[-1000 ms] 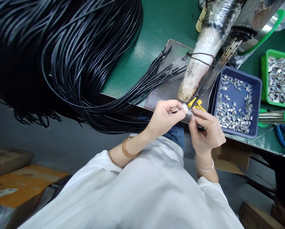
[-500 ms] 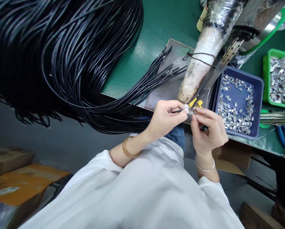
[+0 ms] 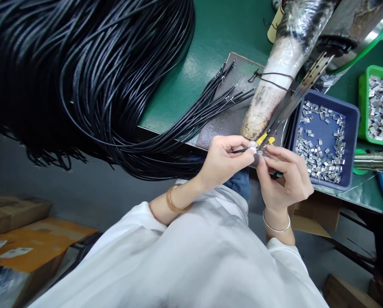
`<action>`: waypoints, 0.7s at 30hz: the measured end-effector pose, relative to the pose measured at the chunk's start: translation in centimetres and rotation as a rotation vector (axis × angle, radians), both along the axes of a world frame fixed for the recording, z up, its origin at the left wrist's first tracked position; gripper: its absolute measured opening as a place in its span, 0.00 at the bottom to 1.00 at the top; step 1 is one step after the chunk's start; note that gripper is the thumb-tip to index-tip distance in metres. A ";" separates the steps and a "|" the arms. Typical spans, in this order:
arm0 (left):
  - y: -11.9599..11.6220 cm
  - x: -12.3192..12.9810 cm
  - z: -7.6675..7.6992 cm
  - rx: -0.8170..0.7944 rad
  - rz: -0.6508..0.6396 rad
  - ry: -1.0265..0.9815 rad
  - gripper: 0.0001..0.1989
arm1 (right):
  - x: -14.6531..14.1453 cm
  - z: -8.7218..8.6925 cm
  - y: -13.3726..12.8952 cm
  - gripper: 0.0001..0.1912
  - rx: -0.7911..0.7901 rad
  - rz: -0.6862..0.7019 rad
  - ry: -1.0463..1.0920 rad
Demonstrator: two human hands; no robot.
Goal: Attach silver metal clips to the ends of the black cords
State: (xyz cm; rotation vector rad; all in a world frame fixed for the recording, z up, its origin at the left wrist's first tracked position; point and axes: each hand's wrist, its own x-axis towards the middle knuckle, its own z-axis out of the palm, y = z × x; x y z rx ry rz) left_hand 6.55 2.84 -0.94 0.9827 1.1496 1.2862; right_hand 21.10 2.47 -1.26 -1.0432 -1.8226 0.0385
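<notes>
In the head view, my left hand pinches the end of a thin black cable, with white finger covering at its fingertips. Close by on the right, my right hand has thumb and forefinger drawn together at the cable's tip. A tiny shiny metal piece shows between the two hands; its exact shape is too small to make out. Just above the fingertips, a slim metal rod comes down from a perforated metal barrel, with yellow pieces beside it.
A large bundle of black cables covers the left, its stripped ends on a dark board. A blue tray and a green bin hold small metal parts. A wrapped white tube slants over the green table. Cardboard boxes stand below.
The whole view has shifted slightly, so the table items appear a little farther right. My right hand's fingers have spread slightly; my left hand keeps its pinch on the cable.
</notes>
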 end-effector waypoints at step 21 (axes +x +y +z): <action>0.2 0.1 0.5 -0.027 -0.010 -0.047 0.06 | 0.1 0.4 -0.2 0.10 -0.037 0.012 0.007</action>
